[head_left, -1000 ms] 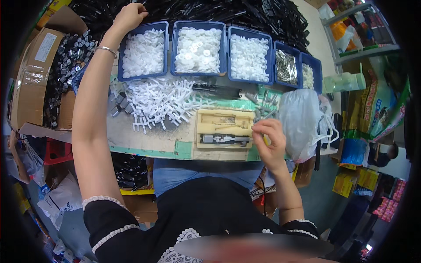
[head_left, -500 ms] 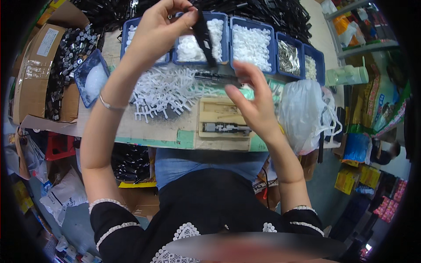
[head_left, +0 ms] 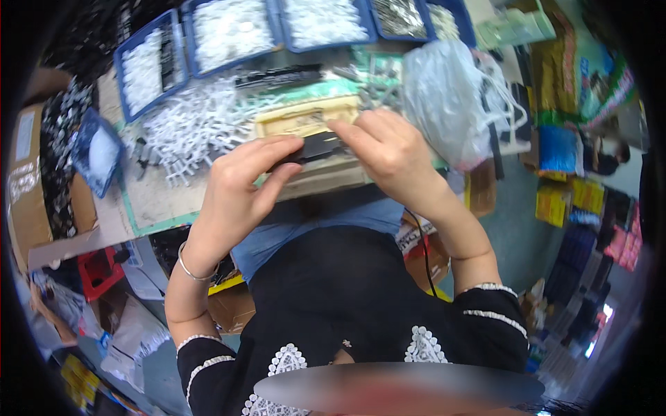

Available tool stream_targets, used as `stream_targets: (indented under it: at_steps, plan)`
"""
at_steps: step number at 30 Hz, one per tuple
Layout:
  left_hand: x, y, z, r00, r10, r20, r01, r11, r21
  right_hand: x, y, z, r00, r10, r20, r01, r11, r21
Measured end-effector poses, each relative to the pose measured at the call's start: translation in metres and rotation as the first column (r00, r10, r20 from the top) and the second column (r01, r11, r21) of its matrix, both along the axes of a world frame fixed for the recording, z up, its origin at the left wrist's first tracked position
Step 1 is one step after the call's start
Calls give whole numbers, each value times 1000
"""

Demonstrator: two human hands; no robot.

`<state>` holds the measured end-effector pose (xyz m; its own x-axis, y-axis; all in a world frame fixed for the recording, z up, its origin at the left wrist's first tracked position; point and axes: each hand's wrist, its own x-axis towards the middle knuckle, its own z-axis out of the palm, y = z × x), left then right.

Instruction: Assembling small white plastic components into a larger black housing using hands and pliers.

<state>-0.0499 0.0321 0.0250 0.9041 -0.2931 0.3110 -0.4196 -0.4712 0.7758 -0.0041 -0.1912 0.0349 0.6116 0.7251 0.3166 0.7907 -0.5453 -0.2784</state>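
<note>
Black plastic casing (head_left: 320, 148) sits at the cream fixture's (head_left: 270, 127) near side, its left end pinched in your left hand (head_left: 239, 175), your right hand (head_left: 388, 149) curled opposite, grip unclear, so uneven pressure could tip it.

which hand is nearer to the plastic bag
Right. The right hand is just left of the plastic bag and a little nearer the body; the left hand is farther left, at the left end of the black part.
</note>
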Motion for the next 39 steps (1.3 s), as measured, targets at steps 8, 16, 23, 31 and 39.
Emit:
stream_targets:
  at_steps: [8,16,23,31,39]
  plan:
    - [-7,2,-12,977,206,-60,-210,975,-68,27,-102,24,842,-510,-174,529,719,451]
    - [-11,-5,-19,968,207,140,-225,967,123,108,-203,-17,606,-785,-132,728,614,-307]
    - [-26,-22,-33,962,160,220,-232,904,358,106,-179,-30,653,-735,181,742,575,-344]
    - [-18,-27,-38,984,117,136,-160,911,379,64,-172,18,593,-686,-423,805,510,302]
    - [-10,-31,-37,977,67,201,-131,937,324,0,-85,48,798,-416,-436,582,720,378]
